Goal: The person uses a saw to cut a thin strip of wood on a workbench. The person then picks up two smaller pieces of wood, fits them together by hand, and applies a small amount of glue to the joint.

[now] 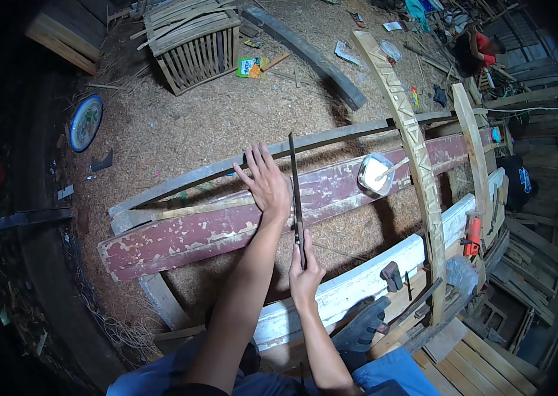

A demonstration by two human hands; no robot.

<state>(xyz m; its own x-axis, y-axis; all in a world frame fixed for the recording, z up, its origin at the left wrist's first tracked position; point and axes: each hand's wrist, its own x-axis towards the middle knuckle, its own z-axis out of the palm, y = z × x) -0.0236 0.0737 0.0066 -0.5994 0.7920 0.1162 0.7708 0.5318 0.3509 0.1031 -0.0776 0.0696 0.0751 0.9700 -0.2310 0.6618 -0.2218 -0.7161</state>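
Observation:
My left hand [268, 187] lies flat with its fingers spread, pressing on a pale wood strip [223, 202] over a long maroon board [183, 234] with peeling paint. In my right hand [306, 274] is the handle of a long, narrow, dark-bladed tool [294, 173]. Seen nearly edge-on, it may be a saw; the kind is unclear. Its blade points away from me across the board, just right of my left hand. A clear tub [366, 179] of white paste with a stick-like tool in it sits on the board, further right.
A carved curved plank [409, 129] and a plain pointed one [470, 135] cross the boards at right. Nearer me runs a white-painted beam [358, 287], by a red power tool [472, 234]. A slatted crate [193, 46] stands far left. Another person [480, 49] is at far right.

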